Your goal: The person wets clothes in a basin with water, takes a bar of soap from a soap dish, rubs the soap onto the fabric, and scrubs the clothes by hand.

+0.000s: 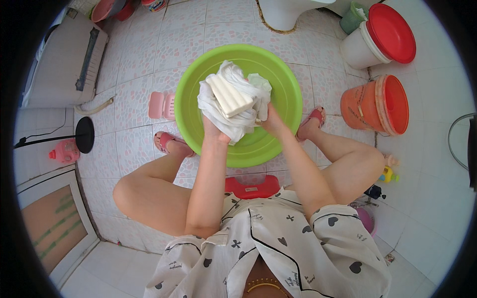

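A green plastic basin (238, 156) stands on the tiled floor between the person's feet. Above it, a bundle of white cloth (238, 126) rests in both hands, with a ridged cream-white bar of soap (229, 96) lying on top. My left hand (216, 130) supports the bundle from below at its near left side; its fingers are hidden under the cloth. My right hand (270, 118) holds the bundle's right side, fingers mostly covered by fabric. A pale greenish fold of cloth (259, 81) shows at the far right of the bundle.
An open pink soap box (157, 105) lies left of the basin. At right stand an orange bucket (357, 108) and a white bucket (356, 48) with a red basin (391, 33) against it. A red stool (253, 187) is beneath the person; a toilet base (279, 15) stands beyond.
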Demonstrator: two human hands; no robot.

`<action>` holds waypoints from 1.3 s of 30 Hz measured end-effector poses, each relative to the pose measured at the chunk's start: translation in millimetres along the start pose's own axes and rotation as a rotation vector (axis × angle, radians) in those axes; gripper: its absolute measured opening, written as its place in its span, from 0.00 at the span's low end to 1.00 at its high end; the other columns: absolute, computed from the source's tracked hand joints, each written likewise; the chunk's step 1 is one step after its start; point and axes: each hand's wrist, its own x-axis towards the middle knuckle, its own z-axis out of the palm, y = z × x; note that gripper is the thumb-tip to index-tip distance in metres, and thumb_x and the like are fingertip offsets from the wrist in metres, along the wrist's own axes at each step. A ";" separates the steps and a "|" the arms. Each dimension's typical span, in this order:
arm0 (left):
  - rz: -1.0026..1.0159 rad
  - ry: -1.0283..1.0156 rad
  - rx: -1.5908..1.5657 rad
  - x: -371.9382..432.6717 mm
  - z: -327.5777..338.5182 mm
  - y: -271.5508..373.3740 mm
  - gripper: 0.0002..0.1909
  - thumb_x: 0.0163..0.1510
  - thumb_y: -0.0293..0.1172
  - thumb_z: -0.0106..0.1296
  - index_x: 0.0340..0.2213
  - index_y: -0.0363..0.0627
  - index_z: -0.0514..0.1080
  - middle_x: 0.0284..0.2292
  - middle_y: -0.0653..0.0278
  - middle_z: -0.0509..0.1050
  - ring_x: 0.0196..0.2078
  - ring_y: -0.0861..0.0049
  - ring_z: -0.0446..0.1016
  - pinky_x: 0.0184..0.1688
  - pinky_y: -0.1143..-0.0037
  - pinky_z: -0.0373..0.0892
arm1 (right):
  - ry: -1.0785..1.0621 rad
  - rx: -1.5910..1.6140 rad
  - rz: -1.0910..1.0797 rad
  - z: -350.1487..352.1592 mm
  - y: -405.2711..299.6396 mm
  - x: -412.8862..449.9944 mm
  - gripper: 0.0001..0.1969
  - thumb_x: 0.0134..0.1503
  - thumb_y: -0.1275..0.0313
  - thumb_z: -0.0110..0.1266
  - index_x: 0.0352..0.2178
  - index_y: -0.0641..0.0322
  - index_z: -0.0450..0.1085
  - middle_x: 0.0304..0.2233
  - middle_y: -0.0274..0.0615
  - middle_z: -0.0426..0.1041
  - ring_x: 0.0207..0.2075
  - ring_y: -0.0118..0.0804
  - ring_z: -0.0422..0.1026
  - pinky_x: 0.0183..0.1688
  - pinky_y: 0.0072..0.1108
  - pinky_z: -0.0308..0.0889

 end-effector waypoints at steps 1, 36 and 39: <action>-0.002 -0.001 0.002 0.8 1.4 -0.3 0.25 0.52 0.47 0.34 0.46 0.41 0.57 0.45 0.56 0.62 0.46 0.65 0.62 0.48 0.68 0.60 | -0.011 0.128 -0.021 3.3 7.4 -4.4 0.32 0.50 0.43 0.27 0.52 0.47 0.49 0.51 0.31 0.54 0.52 0.35 0.53 0.49 0.34 0.53; -0.074 0.523 0.508 -7.3 -66.8 -26.9 0.24 0.54 0.45 0.32 0.48 0.46 0.53 0.47 0.64 0.60 0.47 0.74 0.61 0.47 0.73 0.61 | 0.749 -1.258 -0.307 65.2 -29.0 41.0 0.11 0.45 0.63 0.47 0.27 0.57 0.66 0.32 0.42 0.62 0.34 0.43 0.64 0.33 0.32 0.61; -0.081 0.535 0.508 -4.7 -74.4 -32.9 0.24 0.54 0.45 0.32 0.48 0.45 0.54 0.47 0.63 0.60 0.48 0.73 0.61 0.47 0.73 0.61 | 0.739 -1.217 -0.169 58.8 -28.0 41.0 0.12 0.46 0.63 0.46 0.30 0.57 0.65 0.32 0.42 0.62 0.35 0.44 0.64 0.33 0.33 0.61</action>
